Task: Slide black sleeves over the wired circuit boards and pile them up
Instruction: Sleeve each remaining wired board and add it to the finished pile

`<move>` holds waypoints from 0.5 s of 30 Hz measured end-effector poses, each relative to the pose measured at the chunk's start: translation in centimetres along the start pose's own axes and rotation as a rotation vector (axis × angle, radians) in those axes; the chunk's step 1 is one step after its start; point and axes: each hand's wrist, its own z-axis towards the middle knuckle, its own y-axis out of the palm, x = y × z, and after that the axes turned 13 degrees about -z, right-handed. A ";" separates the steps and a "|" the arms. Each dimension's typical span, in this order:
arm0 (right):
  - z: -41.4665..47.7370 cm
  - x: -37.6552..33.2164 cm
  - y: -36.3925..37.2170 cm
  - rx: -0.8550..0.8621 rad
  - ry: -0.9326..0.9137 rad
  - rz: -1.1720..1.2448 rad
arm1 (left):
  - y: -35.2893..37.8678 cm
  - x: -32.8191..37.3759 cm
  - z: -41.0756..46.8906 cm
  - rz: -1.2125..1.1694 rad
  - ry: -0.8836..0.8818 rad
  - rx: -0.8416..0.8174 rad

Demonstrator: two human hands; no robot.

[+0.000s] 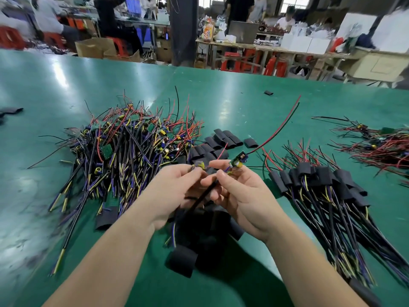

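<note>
Pinching bare circuit board in right hand, wiring in left hand; next, threading loose black sleeve over.

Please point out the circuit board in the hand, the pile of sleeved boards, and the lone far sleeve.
circuit board [238,159]: head view, middle of its green face.
pile of sleeved boards [322,173]: head view, a sleeve on top.
lone sleeve [268,92]: head view, its middle.

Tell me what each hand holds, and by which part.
Right hand pinches the bare circuit board by its near, wired end. Left hand pinches a blurred yellow item; cannot tell what.
</note>
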 end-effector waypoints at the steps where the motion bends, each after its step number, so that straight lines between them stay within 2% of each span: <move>1: 0.0 -0.1 -0.1 0.014 0.003 0.005 | -0.1 0.1 -0.2 0.086 0.104 0.091; 3: -0.1 -0.3 -0.4 0.047 0.007 0.011 | -0.4 1.4 -0.1 0.245 0.304 0.248; 5: -0.3 -0.5 -0.8 0.076 0.008 0.011 | -1.7 3.1 0.1 0.499 0.541 0.392; 7: -0.3 -0.6 -1.1 0.109 0.009 0.022 | -3.3 4.8 0.3 0.728 0.692 0.529; 9: -0.2 -0.6 -1.2 0.140 0.017 0.032 | -5.0 5.2 0.8 0.954 0.654 0.661; 12: 0.1 -0.2 -1.3 0.165 0.052 0.002 | -6.8 4.5 1.6 1.281 0.380 0.795; 14: 0.1 0.2 -1.5 0.213 0.041 -0.155 | -6.8 3.6 1.6 1.368 0.245 0.857; 15: 0.2 0.3 -1.6 0.251 0.020 -0.262 | -6.5 3.2 1.5 1.351 0.275 0.868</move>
